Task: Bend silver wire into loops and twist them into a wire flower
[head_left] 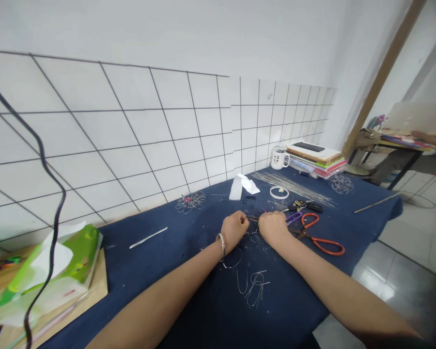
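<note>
My left hand (234, 230) is closed in a pinch, with a silver bangle (222, 247) at its wrist. Close to its right, my right hand (273, 228) is also closed, knuckles up. A thin dark wire (253, 219) spans the small gap between both hands; its ends are hidden by the fingers. Loops of fine wire hang below the hands over the dark blue cloth (196, 281). Beside my right hand lie purple-handled snips (294, 217), black-handled pliers (308, 206) and orange-handled scissors (329, 246). Loose bent wires (257, 288) lie nearer to me.
Behind the hands are white paper (237, 188), a white ring-shaped roll (279, 193) and a bundle of straight wires (294, 186). A wire tangle (189, 201), mug (277, 159), book stack (314, 160) and green tissue pack (83, 257) stand around. A black cable (60, 203) hangs left.
</note>
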`<move>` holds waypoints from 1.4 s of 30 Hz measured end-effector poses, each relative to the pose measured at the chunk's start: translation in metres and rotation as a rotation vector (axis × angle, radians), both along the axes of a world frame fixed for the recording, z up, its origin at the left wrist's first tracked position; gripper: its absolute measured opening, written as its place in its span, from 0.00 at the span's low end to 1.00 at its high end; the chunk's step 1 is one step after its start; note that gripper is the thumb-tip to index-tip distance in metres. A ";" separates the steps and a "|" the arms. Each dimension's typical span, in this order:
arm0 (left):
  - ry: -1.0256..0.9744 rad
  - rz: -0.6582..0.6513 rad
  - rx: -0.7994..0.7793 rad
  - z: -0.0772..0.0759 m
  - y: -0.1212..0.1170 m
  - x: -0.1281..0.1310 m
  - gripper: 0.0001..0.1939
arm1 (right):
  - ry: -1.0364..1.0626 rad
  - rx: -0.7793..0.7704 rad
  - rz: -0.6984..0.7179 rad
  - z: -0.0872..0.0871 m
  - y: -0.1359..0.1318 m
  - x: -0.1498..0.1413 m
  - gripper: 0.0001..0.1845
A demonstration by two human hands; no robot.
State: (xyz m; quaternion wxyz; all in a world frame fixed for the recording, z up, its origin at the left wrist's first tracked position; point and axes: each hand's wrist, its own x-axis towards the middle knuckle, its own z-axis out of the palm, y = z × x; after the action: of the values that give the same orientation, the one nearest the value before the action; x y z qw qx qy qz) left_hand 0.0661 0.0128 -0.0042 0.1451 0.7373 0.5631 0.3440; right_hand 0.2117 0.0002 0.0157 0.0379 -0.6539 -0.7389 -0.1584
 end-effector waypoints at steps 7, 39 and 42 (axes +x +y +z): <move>0.017 0.027 -0.011 0.001 0.000 0.000 0.06 | -0.055 0.034 -0.014 0.001 -0.001 -0.005 0.15; -0.366 -0.127 -0.092 0.000 0.001 0.001 0.05 | 0.020 0.009 0.032 0.006 0.000 0.007 0.15; -0.373 -0.122 -0.104 -0.001 0.002 0.001 0.05 | 0.016 0.007 0.033 0.008 -0.001 0.007 0.16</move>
State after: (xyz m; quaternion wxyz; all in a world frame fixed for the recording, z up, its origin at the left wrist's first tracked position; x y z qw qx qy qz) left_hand 0.0668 0.0151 -0.0051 0.3053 0.6849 0.4979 0.4358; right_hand 0.2189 -0.0004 0.0232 0.0490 -0.6426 -0.7488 -0.1551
